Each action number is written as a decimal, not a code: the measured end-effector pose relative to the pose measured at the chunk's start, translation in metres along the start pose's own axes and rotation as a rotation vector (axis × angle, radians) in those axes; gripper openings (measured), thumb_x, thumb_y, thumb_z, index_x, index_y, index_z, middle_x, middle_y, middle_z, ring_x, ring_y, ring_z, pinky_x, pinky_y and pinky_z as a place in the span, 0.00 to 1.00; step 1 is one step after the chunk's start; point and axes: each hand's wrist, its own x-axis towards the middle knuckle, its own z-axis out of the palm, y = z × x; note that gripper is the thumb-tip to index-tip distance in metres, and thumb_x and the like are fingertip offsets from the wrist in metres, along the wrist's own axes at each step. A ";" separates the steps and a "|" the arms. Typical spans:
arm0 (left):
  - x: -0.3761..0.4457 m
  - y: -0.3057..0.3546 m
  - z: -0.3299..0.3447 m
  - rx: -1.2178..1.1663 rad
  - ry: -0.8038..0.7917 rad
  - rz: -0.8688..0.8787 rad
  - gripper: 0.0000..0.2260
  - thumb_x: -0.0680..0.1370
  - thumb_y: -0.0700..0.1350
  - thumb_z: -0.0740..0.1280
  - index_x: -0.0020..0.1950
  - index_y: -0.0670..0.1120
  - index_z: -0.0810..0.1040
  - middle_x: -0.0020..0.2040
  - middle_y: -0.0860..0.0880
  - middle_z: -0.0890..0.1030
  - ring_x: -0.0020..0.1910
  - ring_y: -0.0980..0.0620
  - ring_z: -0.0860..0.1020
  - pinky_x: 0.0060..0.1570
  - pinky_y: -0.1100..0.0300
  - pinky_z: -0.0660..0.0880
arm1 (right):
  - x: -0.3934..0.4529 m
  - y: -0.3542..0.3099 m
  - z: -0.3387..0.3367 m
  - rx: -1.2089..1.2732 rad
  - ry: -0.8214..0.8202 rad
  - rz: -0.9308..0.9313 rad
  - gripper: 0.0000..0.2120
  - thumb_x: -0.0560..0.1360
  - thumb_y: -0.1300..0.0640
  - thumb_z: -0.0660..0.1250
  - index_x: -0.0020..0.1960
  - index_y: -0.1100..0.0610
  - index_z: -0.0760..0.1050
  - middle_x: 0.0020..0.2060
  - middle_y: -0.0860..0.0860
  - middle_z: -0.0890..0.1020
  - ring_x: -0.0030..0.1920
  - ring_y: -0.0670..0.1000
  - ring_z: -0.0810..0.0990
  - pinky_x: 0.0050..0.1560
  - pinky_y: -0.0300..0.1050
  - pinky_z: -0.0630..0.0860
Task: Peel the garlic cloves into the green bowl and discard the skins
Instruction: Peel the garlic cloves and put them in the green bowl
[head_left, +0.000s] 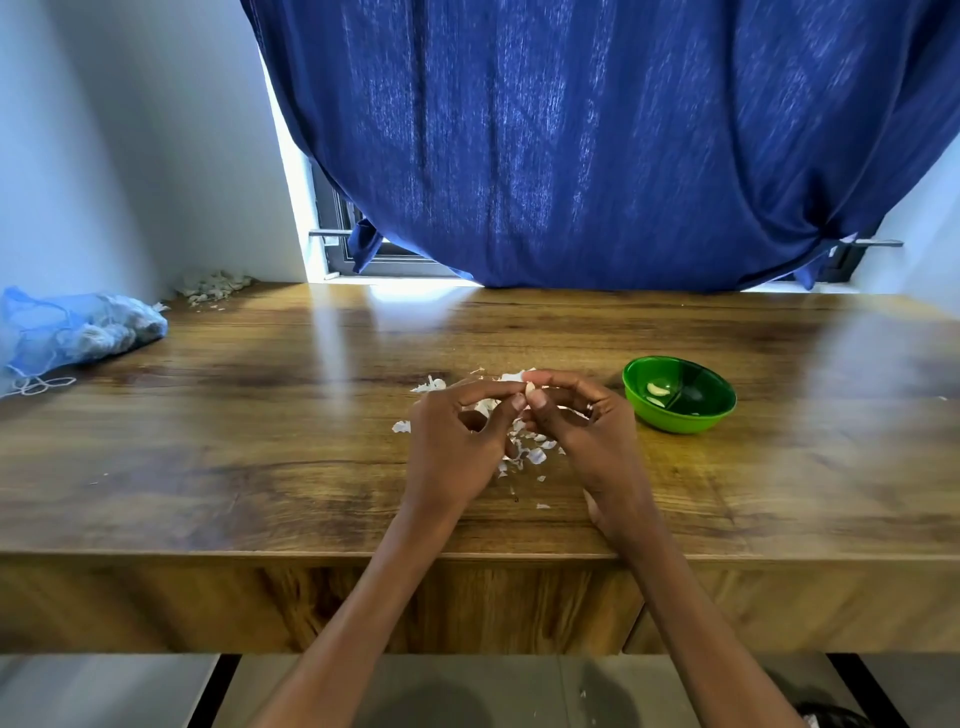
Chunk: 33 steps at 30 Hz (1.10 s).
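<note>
My left hand (457, 436) and my right hand (582, 421) meet above the middle of the wooden table (260, 441), and both pinch one small garlic clove (530, 388) between thumbs and fingertips. White garlic skins (527, 454) lie scattered on the table under and around the hands. The green bowl (691, 415) stands just right of my right hand, with two peeled cloves (658, 389) inside it.
A blue mesh bag (78, 327) of garlic lies at the table's far left edge. A heap of skins (213, 286) sits in the back left corner by the wall. A blue curtain (597, 145) hangs behind the table.
</note>
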 end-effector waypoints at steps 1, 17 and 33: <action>0.000 0.002 0.000 -0.023 -0.024 -0.020 0.05 0.76 0.42 0.76 0.50 0.50 0.88 0.43 0.56 0.86 0.29 0.50 0.83 0.25 0.59 0.76 | 0.000 0.000 0.000 -0.013 0.008 -0.012 0.07 0.76 0.65 0.73 0.52 0.57 0.84 0.45 0.53 0.88 0.45 0.47 0.85 0.45 0.39 0.81; 0.000 0.008 -0.006 -0.157 0.033 -0.089 0.07 0.75 0.38 0.76 0.51 0.48 0.87 0.42 0.52 0.87 0.27 0.46 0.82 0.23 0.56 0.76 | 0.000 0.003 0.001 -0.105 -0.038 -0.110 0.09 0.76 0.66 0.73 0.54 0.57 0.84 0.45 0.52 0.88 0.44 0.52 0.87 0.44 0.44 0.83; 0.003 0.001 -0.009 -0.264 -0.019 -0.188 0.05 0.72 0.37 0.77 0.45 0.46 0.85 0.38 0.45 0.86 0.25 0.52 0.76 0.25 0.59 0.74 | 0.000 0.002 0.004 -0.132 -0.042 -0.111 0.05 0.72 0.60 0.77 0.47 0.55 0.84 0.42 0.49 0.86 0.42 0.49 0.86 0.34 0.44 0.81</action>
